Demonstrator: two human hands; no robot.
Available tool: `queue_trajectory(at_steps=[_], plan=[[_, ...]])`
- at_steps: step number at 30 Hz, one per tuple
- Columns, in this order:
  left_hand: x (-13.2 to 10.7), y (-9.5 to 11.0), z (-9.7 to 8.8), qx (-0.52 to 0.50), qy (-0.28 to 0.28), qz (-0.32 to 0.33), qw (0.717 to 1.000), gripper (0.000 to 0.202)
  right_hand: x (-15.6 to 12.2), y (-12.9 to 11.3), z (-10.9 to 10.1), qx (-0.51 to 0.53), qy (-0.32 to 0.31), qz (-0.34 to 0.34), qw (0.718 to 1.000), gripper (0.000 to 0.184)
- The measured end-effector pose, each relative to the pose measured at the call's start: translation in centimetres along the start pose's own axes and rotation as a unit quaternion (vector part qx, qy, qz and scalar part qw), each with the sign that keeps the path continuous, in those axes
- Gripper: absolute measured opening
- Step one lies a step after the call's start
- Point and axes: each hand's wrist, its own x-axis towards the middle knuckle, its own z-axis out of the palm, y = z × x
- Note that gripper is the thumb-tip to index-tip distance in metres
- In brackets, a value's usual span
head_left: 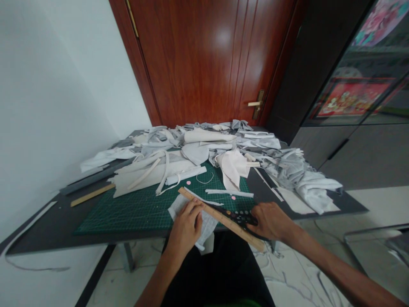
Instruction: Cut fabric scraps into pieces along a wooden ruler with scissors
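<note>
My left hand (188,224) presses its fingers down on a wooden ruler (230,224), which lies slantwise over a piece of grey-white cloth (207,228) at the front edge of the green cutting mat (128,215). In my right hand (270,221) are black-handled scissors (244,218), with the blades pointing left along the far edge of the ruler. A narrow cloth strip (204,197) lies just beyond the ruler. Farther back on the mat rests another cut strip (229,193). The scissor tips are hard to make out.
Heaps of pale cloth scraps (207,138) cover the back of the table, with a crumpled grey pile (306,179) at the right. A second wooden stick (92,195) lies left. Small pink discs (233,198) dot the mat. A brown door (204,64) stands behind.
</note>
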Motion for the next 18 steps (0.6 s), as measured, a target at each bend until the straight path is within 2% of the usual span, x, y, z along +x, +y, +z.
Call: queue_trajectory(at_steps=[10,18], plan=[[0.0,0.3,-0.1,-0.023,0.004,-0.007,1.0,0.031,0.2,-0.3,0.1,-0.007,0.0,-0.01,1.0,0.039],[-0.3,0.3,0.3,-0.028,0.014,-0.014,0.999,0.033,0.3,-0.7,1.2,-0.028,0.041,-0.016,0.999,0.039]])
